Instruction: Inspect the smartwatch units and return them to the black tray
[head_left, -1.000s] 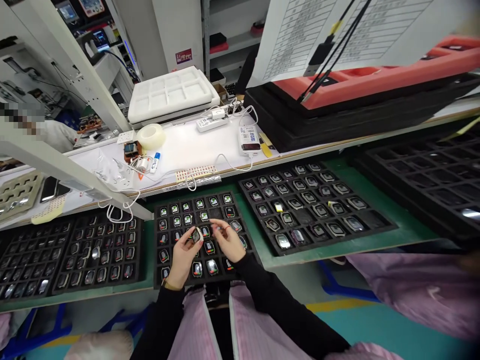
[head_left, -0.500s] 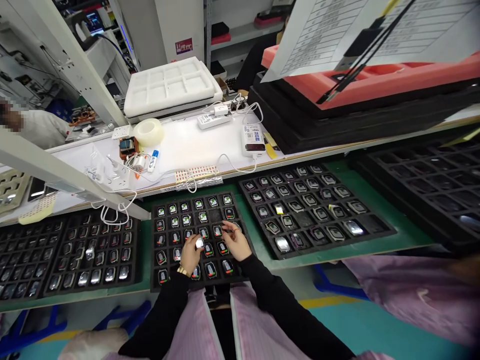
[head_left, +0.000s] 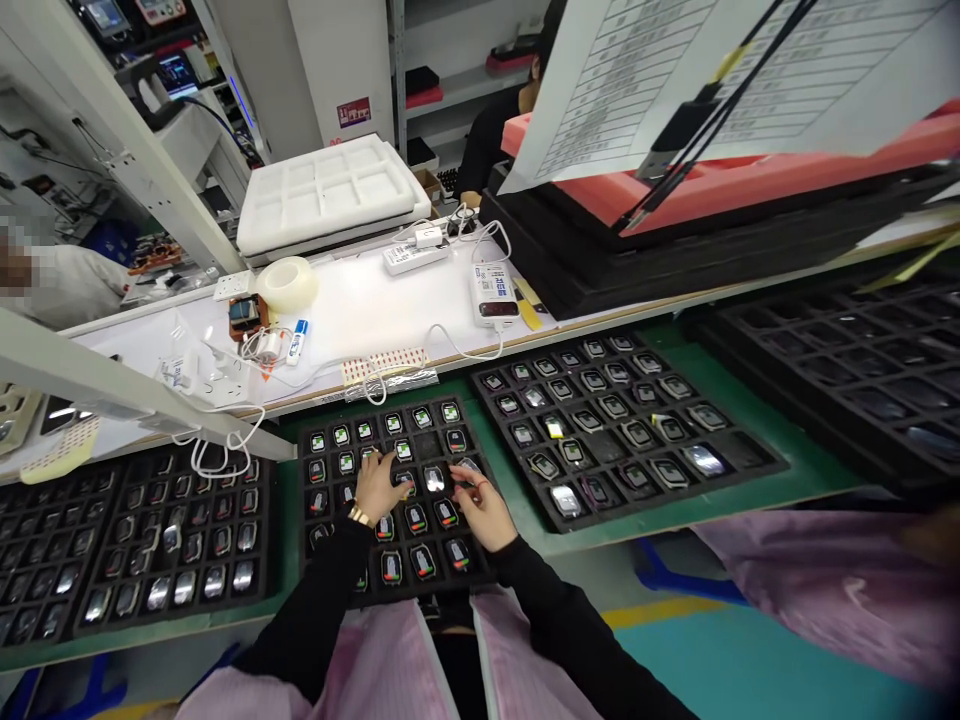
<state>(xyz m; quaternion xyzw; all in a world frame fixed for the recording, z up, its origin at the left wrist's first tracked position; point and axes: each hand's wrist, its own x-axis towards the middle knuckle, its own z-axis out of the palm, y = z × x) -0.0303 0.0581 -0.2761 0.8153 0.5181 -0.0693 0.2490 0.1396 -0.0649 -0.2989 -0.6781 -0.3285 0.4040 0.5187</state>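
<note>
Both hands are over a black foam tray (head_left: 442, 583) holding rows of square smartwatches, many with lit screens showing green, or red and green, marks. My left hand (head_left: 379, 487) lies palm down over the middle rows, its fingers apart and its thumb at a watch (head_left: 405, 483). On the tray's right side, my right hand (head_left: 484, 512) has its fingertips by a watch (head_left: 466, 467) in the slot there, fingers stretched out and slightly apart. Between the hands sits a watch with a bright, pale face (head_left: 433, 479). An unfilled slot (head_left: 427, 444) shows above it.
More watch trays stand left (head_left: 180, 540) and right (head_left: 600, 440) on the green bench (head_left: 810, 492). A shelf above carries a tape roll (head_left: 287, 286), a white charger box (head_left: 495, 296), cables and white foam trays (head_left: 330, 195). Another person's sleeve (head_left: 810, 590) is at right.
My left hand held a pale, shiny watch; now its fingers are spread over the tray. A bright-faced watch now shows between the hands. My right hand is slightly lower and further right.
</note>
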